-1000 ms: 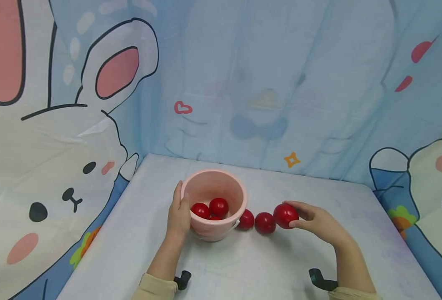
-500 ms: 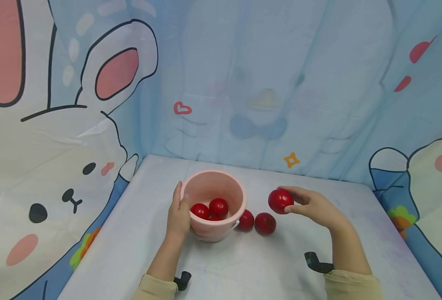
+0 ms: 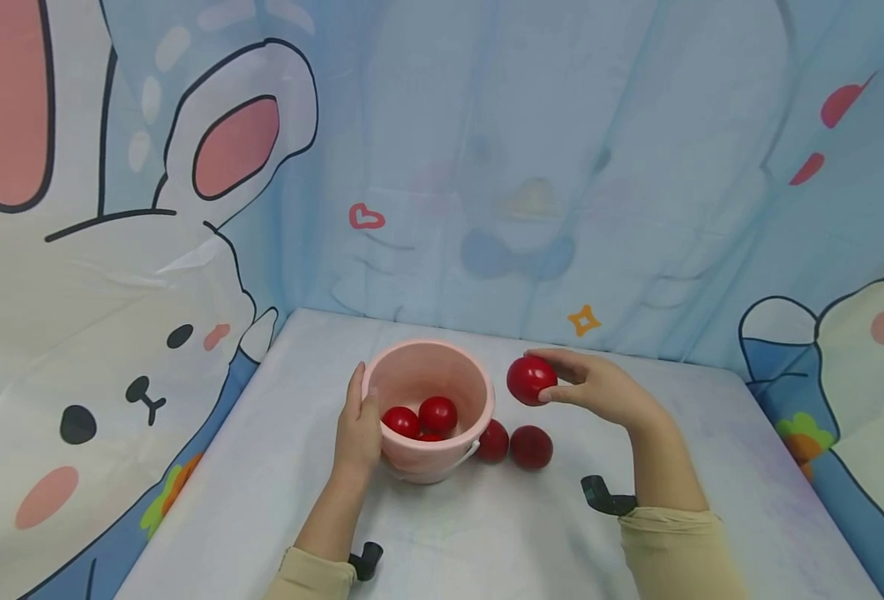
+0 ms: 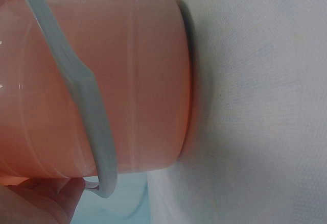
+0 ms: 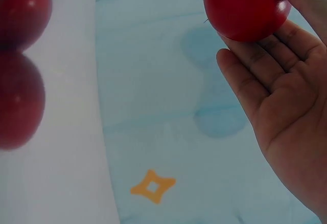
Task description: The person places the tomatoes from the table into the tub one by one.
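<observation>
A pink bucket (image 3: 422, 458) with a pale handle (image 4: 84, 83) stands on the table, its mouth tilted toward me. My left hand (image 3: 357, 437) grips its left side near the rim. Inside lie red tomatoes (image 3: 437, 414), two plainly visible and a third mostly hidden by the front rim. To the right of the bucket, my right hand (image 3: 599, 387) holds another red tomato (image 3: 531, 381) between thumb and fingers, raised above the table. Small dark, spiky leaf tips show at its edge in the right wrist view.
Two more tomatoes (image 3: 531, 447) rest side by side on the white-covered table (image 3: 486, 533), just right of the bucket; the nearer one is partly behind it. A blue printed curtain (image 3: 427, 167) hangs along the table's back edge and sides.
My right hand has lifted the tomato off the table beside the other two and carried it up and left toward the bucket. The left hand and bucket stay put.
</observation>
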Demonstrator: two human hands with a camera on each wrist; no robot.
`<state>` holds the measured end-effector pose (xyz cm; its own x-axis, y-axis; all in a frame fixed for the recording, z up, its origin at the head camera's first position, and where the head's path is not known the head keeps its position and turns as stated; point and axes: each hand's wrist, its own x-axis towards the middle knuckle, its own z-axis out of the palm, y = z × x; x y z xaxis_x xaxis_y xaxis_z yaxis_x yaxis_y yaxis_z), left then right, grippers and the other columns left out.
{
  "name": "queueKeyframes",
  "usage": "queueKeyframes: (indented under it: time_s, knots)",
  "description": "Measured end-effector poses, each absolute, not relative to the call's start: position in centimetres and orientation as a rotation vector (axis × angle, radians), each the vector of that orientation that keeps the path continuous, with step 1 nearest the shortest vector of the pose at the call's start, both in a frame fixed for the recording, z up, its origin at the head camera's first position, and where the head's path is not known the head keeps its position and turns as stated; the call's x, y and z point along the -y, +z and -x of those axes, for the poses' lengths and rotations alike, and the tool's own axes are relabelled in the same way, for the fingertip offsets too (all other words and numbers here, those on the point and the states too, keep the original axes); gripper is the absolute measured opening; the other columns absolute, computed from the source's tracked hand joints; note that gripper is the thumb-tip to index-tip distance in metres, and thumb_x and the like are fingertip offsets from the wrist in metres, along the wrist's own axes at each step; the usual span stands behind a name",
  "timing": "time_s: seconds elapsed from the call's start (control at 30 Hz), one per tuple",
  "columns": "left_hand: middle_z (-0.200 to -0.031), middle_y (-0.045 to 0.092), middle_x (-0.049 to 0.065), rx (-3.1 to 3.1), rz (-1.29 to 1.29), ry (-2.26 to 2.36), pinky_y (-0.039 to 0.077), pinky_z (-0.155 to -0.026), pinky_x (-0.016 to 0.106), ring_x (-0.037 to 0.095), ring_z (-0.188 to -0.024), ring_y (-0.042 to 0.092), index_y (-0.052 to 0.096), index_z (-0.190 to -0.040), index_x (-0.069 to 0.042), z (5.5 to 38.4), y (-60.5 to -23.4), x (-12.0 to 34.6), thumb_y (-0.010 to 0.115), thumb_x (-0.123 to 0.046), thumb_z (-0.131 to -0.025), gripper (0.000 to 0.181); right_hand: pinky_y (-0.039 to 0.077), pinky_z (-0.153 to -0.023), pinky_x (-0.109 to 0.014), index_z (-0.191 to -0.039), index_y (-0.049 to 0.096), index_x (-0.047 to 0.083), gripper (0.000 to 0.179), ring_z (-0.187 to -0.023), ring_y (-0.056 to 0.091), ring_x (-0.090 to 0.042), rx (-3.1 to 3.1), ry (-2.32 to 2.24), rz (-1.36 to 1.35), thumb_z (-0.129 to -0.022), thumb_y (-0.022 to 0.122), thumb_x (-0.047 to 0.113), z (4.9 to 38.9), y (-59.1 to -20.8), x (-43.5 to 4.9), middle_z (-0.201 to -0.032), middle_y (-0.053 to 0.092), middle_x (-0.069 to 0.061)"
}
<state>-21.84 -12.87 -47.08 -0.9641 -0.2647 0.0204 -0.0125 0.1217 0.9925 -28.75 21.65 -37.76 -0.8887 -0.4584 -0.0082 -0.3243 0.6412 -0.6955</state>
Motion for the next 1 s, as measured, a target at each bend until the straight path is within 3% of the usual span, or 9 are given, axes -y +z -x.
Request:
queueKeyframes:
  time_s: [0.6,1.0]
  knots:
    - [-0.16,0.026,-0.017,2.194,-0.298,-1.979,0.046,-0.106,0.054,0.02,-0.151,0.024,0.018,-0.151,-0.052,21.6,-46.8,12.8,0.045,-0.048,-0.101,0.058,0.053,-0.099,-0.047,-0.136,0.053,0.047,0.063,-0.128,0.056,-0.018,-2.584,-1.023,0.769,-0.078,0.077,0.056,31.7,-34.1,-12.9,-0.133,0.062,0.009]
    - [-0.161,0.027,-0.015,2.201,-0.3,-1.958,0.042,-0.109,0.057,0.02,-0.152,0.022,0.019,-0.153,-0.049,22.0,-47.0,13.0,0.046,-0.045,-0.101,0.059,0.054,-0.098,-0.041,-0.135,0.057,0.04,0.061,-0.124,0.056,-0.016,-2.521,-0.964,0.848,-0.079,0.078,0.051,33.4,-33.3,-8.3,-0.131,0.062,0.011]
